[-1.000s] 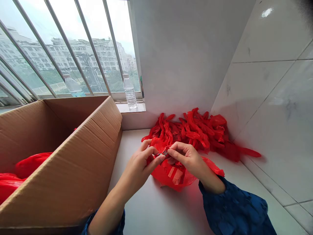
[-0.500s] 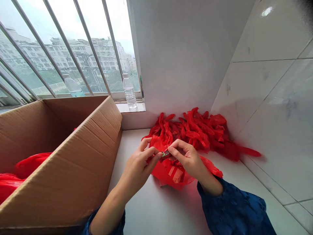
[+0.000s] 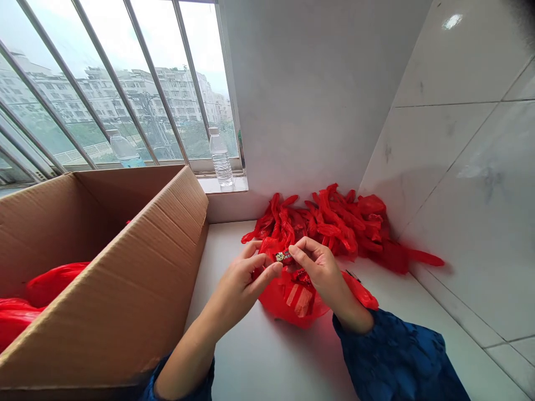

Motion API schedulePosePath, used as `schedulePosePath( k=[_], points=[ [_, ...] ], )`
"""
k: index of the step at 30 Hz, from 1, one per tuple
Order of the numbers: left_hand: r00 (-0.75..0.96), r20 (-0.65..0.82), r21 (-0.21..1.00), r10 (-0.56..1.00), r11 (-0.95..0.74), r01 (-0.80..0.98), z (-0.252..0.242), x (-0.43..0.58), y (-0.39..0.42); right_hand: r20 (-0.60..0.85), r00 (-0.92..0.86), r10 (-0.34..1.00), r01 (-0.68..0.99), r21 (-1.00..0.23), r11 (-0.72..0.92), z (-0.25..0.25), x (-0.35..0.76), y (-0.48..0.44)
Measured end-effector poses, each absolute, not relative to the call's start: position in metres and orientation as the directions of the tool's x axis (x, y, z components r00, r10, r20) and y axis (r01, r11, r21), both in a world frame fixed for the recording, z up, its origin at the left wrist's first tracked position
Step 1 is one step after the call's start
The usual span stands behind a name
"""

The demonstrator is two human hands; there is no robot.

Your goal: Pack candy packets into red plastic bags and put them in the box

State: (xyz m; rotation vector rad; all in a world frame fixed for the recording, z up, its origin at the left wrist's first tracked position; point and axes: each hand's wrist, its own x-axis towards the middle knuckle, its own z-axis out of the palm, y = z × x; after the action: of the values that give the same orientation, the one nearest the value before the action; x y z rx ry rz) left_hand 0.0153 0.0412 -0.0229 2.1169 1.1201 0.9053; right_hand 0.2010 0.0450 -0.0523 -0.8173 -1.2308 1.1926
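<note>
A red plastic bag (image 3: 292,301) with small packets inside lies on the white counter (image 3: 267,356) in front of me. My left hand (image 3: 242,281) pinches the bag's rim with thumb and forefinger. My right hand (image 3: 320,267) pinches a small wrapped sweet (image 3: 283,256) just above the bag's mouth, close to the left fingertips. Both hands are closed in a pinch.
A heap of red plastic bags (image 3: 334,223) lies against the back wall. A large open cardboard box (image 3: 125,284) with red bags inside stands at the left. A water bottle (image 3: 220,157) stands on the window sill. Tiled wall runs along the right.
My right hand has lifted the small sweet slightly up and away from the bag. My left hand stays at the bag's rim.
</note>
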Motion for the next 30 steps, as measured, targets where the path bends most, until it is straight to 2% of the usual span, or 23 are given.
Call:
schedulePosePath(
  k=[5,9,15,17,19,21,23,25,28,30],
  points=[
    [0.412,0.345,0.777,0.843,-0.503,0.379,-0.021,0.017,0.042,0.223,-0.193,0.955,-0.193,-0.963,0.186,-0.054,0.205,0.046],
    [0.383,0.357,0.804,0.852,-0.489,0.338,-0.020,0.016,0.044,0.252,-0.247,0.936,-0.186,-0.960,0.210,-0.053,0.206,0.044],
    [0.442,0.306,0.847,0.843,-0.453,0.278,-0.015,0.013,0.043,0.229,-0.279,0.933,-0.333,-0.934,0.130,-0.054,0.203,0.042],
    [0.433,0.320,0.839,0.843,-0.464,0.284,-0.014,0.012,0.042,0.218,-0.293,0.931,-0.324,-0.939,0.118,-0.056,0.202,0.043],
    [0.412,0.356,0.812,0.839,-0.496,0.309,-0.015,0.012,0.043,0.262,-0.246,0.933,-0.194,-0.957,0.217,-0.057,0.203,0.044],
    [0.385,0.386,0.775,0.838,-0.521,0.358,-0.017,0.011,0.044,0.395,-0.112,0.912,0.070,-0.912,0.404,-0.057,0.205,0.043],
    [0.367,0.397,0.738,0.841,-0.530,0.417,-0.019,0.011,0.044,0.580,-0.018,0.814,0.353,-0.758,0.548,-0.056,0.206,0.042],
    [0.366,0.395,0.711,0.842,-0.533,0.458,-0.020,0.012,0.044,0.705,-0.054,0.707,0.531,-0.579,0.618,-0.055,0.207,0.039],
    [0.386,0.383,0.698,0.839,-0.537,0.473,-0.021,0.016,0.041,0.745,-0.160,0.647,0.638,-0.422,0.644,-0.055,0.204,0.035],
    [0.390,0.373,0.705,0.842,-0.531,0.470,-0.021,0.018,0.040,0.730,-0.153,0.666,0.631,-0.447,0.634,-0.055,0.202,0.034]
  ],
)
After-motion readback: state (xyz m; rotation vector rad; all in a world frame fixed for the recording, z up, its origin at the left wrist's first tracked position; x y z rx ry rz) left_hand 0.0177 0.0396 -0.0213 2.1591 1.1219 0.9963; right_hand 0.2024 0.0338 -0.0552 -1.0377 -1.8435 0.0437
